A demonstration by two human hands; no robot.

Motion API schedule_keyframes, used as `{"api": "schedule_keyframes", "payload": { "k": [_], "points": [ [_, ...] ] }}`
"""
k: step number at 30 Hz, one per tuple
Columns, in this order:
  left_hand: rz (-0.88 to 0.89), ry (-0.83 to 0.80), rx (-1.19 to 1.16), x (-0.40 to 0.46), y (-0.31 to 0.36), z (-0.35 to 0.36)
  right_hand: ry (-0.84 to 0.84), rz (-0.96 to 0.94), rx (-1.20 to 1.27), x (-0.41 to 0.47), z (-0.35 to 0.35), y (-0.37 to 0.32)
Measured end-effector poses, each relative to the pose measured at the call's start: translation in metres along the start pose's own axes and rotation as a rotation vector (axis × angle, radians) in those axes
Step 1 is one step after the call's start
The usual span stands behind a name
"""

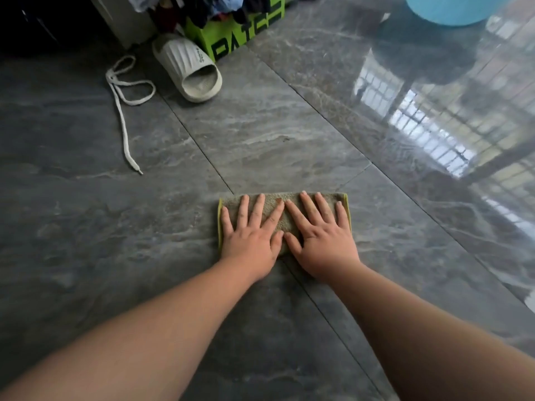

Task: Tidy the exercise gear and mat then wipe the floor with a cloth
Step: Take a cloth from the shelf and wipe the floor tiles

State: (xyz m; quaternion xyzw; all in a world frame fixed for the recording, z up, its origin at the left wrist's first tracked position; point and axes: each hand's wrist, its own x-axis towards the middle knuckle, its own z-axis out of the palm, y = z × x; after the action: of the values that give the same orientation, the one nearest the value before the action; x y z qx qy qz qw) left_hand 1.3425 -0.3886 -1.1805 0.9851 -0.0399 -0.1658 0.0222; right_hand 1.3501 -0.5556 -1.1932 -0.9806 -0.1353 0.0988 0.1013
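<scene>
A folded grey-brown cloth point(276, 204) with a yellow-green hem lies flat on the grey marble floor point(260, 134) in the middle of the view. My left hand point(252, 235) presses on its left half with straight, spread fingers. Beside it, my right hand point(321, 235) presses on the right half the same way. The two thumbs nearly touch over the middle of the cloth. Both forearms stretch forward from the bottom of the view. No exercise gear or mat is in sight.
A white slide sandal point(191, 68) and a loose white lace point(123, 105) lie on the floor at the far left. Behind them stands a green box point(234, 33) stuffed with clothes. A blue basin point(454, 8) sits at the top right. Window light reflects off the floor on the right.
</scene>
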Motion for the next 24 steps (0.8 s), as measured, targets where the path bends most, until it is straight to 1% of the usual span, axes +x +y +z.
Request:
{"api": "schedule_keyframes", "payload": {
  "k": [8,13,20,24],
  "points": [
    [0.134,-0.059,-0.007,-0.067,0.077,0.025,-0.028,0.117,-0.005,-0.109,0.001,0.043],
    [0.244,-0.105,0.021,-0.119,0.112,0.046,-0.087,0.171,-0.037,-0.187,0.008,0.058],
    [0.334,-0.218,0.066,-0.187,0.127,0.064,-0.137,0.262,-0.046,-0.273,0.023,0.037],
    [0.317,-0.22,0.05,-0.221,0.114,0.077,-0.163,0.201,-0.057,-0.299,0.029,0.023]
  ]
}}
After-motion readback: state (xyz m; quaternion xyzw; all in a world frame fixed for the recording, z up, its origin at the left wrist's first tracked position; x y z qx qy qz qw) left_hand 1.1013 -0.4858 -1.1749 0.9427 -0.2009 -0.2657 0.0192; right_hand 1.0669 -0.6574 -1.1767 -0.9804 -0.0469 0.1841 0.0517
